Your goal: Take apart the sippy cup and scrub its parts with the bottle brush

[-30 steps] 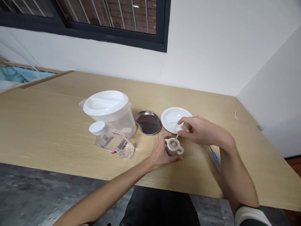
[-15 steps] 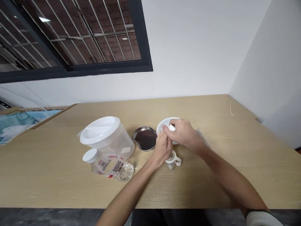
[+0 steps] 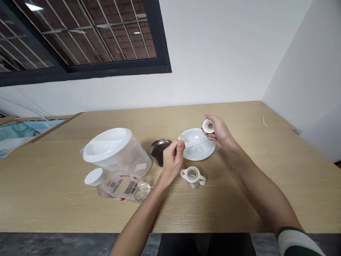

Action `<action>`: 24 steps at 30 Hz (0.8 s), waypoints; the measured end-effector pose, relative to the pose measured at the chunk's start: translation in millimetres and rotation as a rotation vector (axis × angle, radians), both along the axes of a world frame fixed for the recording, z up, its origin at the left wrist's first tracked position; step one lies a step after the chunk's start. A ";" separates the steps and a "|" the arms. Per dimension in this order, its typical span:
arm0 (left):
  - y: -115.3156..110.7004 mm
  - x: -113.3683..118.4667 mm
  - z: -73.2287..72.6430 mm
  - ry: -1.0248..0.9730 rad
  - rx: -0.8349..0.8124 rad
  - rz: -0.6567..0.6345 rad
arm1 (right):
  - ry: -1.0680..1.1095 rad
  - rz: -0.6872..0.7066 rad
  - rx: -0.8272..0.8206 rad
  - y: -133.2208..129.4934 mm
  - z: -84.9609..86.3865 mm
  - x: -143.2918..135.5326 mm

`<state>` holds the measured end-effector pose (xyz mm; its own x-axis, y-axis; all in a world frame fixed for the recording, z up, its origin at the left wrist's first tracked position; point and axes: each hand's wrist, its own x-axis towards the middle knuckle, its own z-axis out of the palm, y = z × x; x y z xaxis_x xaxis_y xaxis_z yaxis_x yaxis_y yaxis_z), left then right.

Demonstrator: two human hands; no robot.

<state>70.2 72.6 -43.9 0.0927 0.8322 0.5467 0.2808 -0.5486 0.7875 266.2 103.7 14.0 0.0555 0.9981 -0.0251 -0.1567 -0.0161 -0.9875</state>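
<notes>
My right hand (image 3: 220, 131) grips a round white part with a hole in its centre (image 3: 208, 126), above the right edge of a white plate (image 3: 198, 156). Between the thumb and fingers of my left hand (image 3: 173, 156) is a small translucent piece (image 3: 183, 138), over the plate's left side. A thin dark line runs between the hands across the plate. Below the plate stands a white two-handled cup (image 3: 193, 177), its top uncovered. My left hand partly hides a kidney-shaped metal tray (image 3: 158, 151).
At the left, a large translucent container with a white lid (image 3: 125, 153) stands behind a clear bottle with a white cap (image 3: 119, 185). A thin white strip (image 3: 265, 121) lies at the back right. A dark-framed window (image 3: 112, 67) is above the table.
My hands, together before, are now apart: the right moved right and up with the white part, the left moved left with the translucent piece. More of the plate and cup shows.
</notes>
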 end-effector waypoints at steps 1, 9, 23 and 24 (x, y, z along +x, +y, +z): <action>3.3 -1.8 -0.3 -0.008 -0.011 0.010 | -0.075 -0.027 0.016 3.9 -3.5 4.0; 38.4 -4.5 -24.4 -0.207 -0.210 -0.082 | -0.902 0.129 0.050 23.2 -30.1 23.2; 49.1 -2.5 -53.3 0.393 -0.162 0.049 | -1.419 0.474 -0.015 24.8 -46.1 26.9; 47.8 -3.2 -52.0 0.401 -0.158 0.043 | -1.421 0.481 -0.024 24.8 -46.7 27.2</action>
<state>67.0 120.4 -96.0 0.2355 0.9104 0.3402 0.6012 -0.4115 0.6850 293.4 128.6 -32.7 -0.2773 0.9278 -0.2494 0.9315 0.1961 -0.3064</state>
